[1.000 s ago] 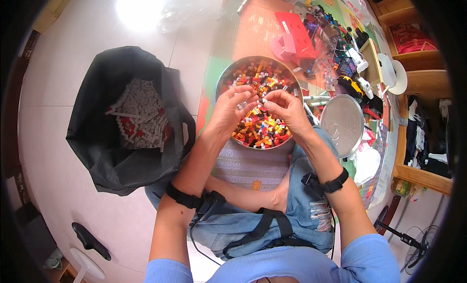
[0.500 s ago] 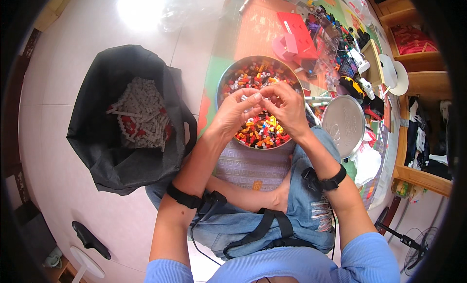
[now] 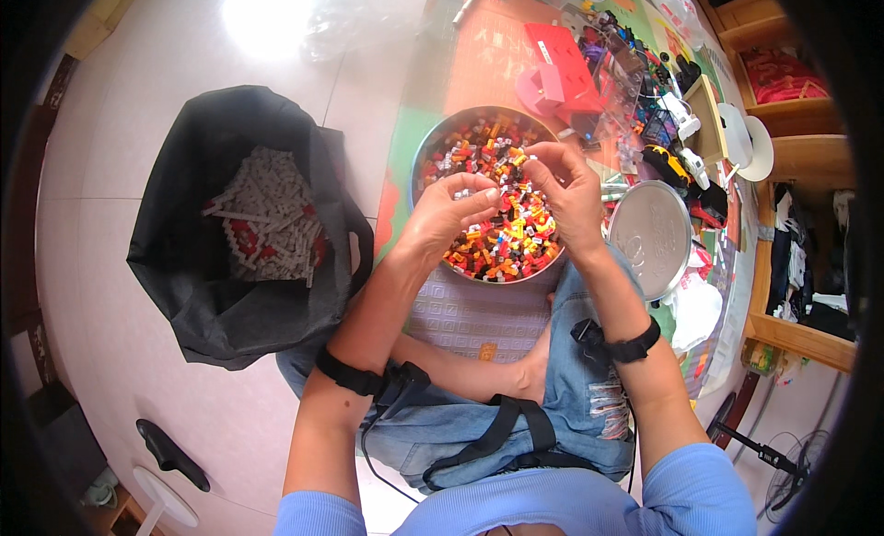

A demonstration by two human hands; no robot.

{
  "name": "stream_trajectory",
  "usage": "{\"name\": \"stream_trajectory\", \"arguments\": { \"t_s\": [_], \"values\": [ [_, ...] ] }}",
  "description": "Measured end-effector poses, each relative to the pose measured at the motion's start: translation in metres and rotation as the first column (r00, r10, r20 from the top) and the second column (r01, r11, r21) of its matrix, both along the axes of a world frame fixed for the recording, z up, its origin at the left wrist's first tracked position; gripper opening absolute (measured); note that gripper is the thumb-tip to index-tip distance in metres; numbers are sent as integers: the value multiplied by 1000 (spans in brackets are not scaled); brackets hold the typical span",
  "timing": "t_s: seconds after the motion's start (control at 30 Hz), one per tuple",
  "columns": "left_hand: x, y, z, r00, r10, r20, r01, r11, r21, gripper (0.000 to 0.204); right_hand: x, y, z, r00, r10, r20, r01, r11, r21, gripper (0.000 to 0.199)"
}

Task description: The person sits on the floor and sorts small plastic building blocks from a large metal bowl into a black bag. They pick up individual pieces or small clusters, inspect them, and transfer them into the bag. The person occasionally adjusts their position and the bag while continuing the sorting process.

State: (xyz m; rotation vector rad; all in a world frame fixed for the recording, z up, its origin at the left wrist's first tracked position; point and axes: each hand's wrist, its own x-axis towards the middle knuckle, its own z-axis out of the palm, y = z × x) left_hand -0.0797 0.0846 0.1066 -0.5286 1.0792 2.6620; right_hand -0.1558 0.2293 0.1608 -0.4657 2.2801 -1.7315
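Note:
A round metal tin [image 3: 416,158] full of small plastic building pieces [image 3: 502,246], red, orange, yellow, white and black, stands in front of me. Over its left half my left hand [image 3: 447,214] is closed, thumb against the fingers, with a small whitish piece partly showing. My right hand [image 3: 573,191] hovers over the tin's right side. Its thumb and index finger pinch a tiny pale piece at the tips. The two hands are apart. To the left, a black fabric bag [image 3: 175,232] gapes, holding a heap of white-grey strips [image 3: 272,214] with some red pieces among them.
A round metal lid [image 3: 650,239] leans right of the tin. Beyond it lie a red box [image 3: 564,66], a pink piece [image 3: 541,89], a wooden tray [image 3: 704,122] and many toy parts. Wooden shelves [image 3: 796,154] line the far right. My crossed legs are below the tin.
My hands were together over the tin with fingertips meeting. They have separated: the right hand has moved to the right, while the left has stayed nearly in place, slightly lower.

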Motion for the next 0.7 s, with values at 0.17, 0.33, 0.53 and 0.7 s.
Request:
{"name": "stream_trajectory", "arguments": {
  "t_s": [0.17,0.33,0.53,0.7],
  "values": [
    [1,1,-6,997,-68,-28,68,998,-7,18,2,-5,0,997,13,-77,-8,998,58,16],
    [2,0,4,989,-145,15,146,988,-57,20,1,-2,0,999,22,-47,-17,996,92,15],
    [3,-6,-4,999,14,39,-26,948,318,34,11,-10,8,905,320,-279,-247,931,267,14],
    [-2,0,-4,971,234,41,-237,939,248,25,-33,-7,-22,938,207,-278,-92,922,376,17]
  ]
}}
